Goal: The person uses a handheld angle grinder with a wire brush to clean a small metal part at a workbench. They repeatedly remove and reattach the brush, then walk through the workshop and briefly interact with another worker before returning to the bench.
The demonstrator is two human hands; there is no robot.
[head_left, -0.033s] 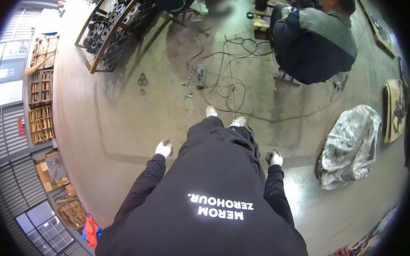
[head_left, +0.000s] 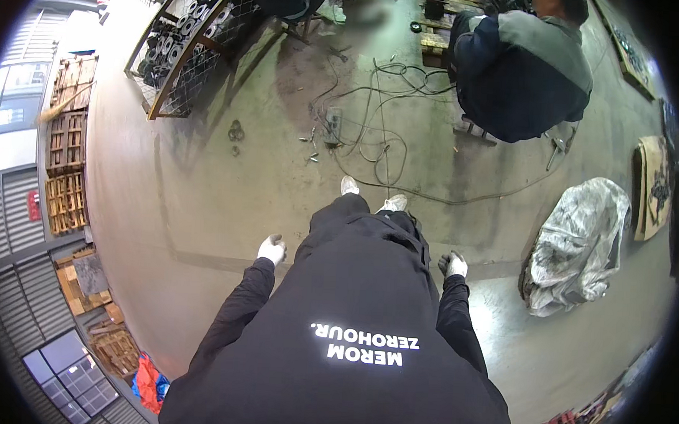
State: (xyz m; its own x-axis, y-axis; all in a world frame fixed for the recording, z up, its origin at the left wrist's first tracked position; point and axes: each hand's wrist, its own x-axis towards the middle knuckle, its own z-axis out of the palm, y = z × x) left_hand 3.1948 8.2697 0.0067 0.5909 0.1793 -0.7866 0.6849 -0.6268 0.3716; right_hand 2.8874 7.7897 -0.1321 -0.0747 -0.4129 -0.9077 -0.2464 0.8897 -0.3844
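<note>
My left hand [head_left: 273,249], in a white glove, hangs beside my left hip over the concrete floor. Its fingers are loosely curled and somewhat apart, with nothing visible in them. On the other side, my right hand [head_left: 453,263] hangs by my right hip in a white glove with greyish fingers. It too is loosely bent, open, and no object shows in it. Neither hand touches anything. My light shoes [head_left: 392,204] stand on the floor just short of a long cable [head_left: 463,201].
Ahead lie tangled cables [head_left: 374,129] and a small grey box [head_left: 333,125]. A mesh crate [head_left: 158,99] of metal parts stands front left. A person [head_left: 515,75] crouches front right, near pallets. A silvery plastic-covered heap [head_left: 576,247] is at right; wooden pallets [head_left: 68,140] line the left wall.
Almost nothing differs. The covered heap at right sits slightly lower in the picture, and the left wall has shifted slightly left. Both hands keep their places at my sides.
</note>
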